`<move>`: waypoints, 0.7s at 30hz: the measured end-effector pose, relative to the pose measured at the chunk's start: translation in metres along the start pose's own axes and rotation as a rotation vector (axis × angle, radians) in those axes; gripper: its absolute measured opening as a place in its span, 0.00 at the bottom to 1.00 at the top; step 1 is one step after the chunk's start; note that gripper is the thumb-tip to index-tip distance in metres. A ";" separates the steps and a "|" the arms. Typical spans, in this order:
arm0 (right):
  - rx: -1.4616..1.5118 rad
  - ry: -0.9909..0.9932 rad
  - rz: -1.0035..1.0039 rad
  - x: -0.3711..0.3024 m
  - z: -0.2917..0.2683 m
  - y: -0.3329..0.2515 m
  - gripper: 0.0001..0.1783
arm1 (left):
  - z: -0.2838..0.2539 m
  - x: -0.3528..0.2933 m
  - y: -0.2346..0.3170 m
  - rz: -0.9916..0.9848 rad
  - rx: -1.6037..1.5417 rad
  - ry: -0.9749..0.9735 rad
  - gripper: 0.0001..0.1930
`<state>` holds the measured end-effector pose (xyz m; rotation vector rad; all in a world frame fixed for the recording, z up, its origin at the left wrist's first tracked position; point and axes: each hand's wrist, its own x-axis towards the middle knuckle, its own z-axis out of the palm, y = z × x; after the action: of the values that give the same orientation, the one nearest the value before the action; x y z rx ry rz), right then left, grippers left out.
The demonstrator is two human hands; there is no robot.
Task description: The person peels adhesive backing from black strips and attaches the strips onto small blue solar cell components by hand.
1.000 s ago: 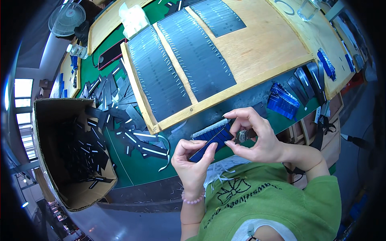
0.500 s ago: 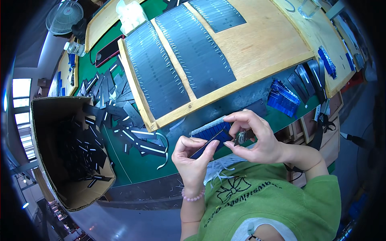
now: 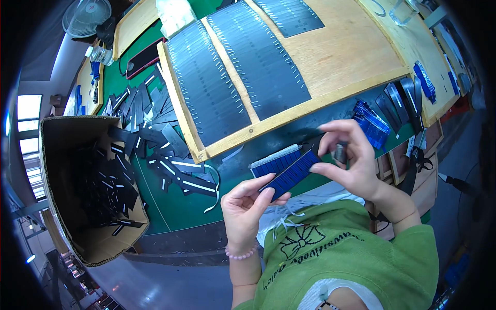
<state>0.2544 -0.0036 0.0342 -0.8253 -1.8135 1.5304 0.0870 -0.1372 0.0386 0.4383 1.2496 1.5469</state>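
My left hand (image 3: 245, 209) pinches the lower left end of a dark blue strip (image 3: 290, 177) marked into narrow segments, its broad face turned up. At the other end, the thumb of my right hand (image 3: 356, 163) touches the strip. Curled in the fingers of that right hand is a small dark piece with a greyish side (image 3: 339, 154); its kind is not clear. Just beyond the held strip, a similar blue segmented strip with a pale, frayed-looking edge (image 3: 274, 159) lies on the table, partly covered.
A wooden-framed board (image 3: 351, 57) carries rows of thin dark strips (image 3: 253, 62). On the left, a cardboard box (image 3: 77, 194) holds many dark pieces, with more heaped on the green table (image 3: 170, 209) beside it. A bundle of blue strips (image 3: 372, 126) lies right of my hands.
The held blue strip has turned from edge-on to show its broad face. My right hand has moved up and right, the small dark piece still in its fingers.
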 end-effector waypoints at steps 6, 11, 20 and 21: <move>-0.614 -0.019 -0.761 -0.014 0.014 0.002 0.18 | 0.006 0.003 -0.003 -0.011 -0.060 0.039 0.14; -0.654 -0.090 -0.707 -0.009 0.011 0.004 0.22 | 0.003 -0.002 -0.003 0.015 -0.036 0.053 0.15; 0.019 0.080 0.076 0.002 0.009 0.006 0.14 | 0.008 -0.002 -0.006 0.209 0.107 -0.015 0.13; 0.028 0.038 0.111 0.003 0.006 0.005 0.11 | 0.007 -0.002 -0.007 0.199 0.149 -0.009 0.13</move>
<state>0.2487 -0.0042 0.0288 -0.9490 -1.7404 1.5953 0.0968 -0.1359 0.0364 0.6826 1.3524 1.6207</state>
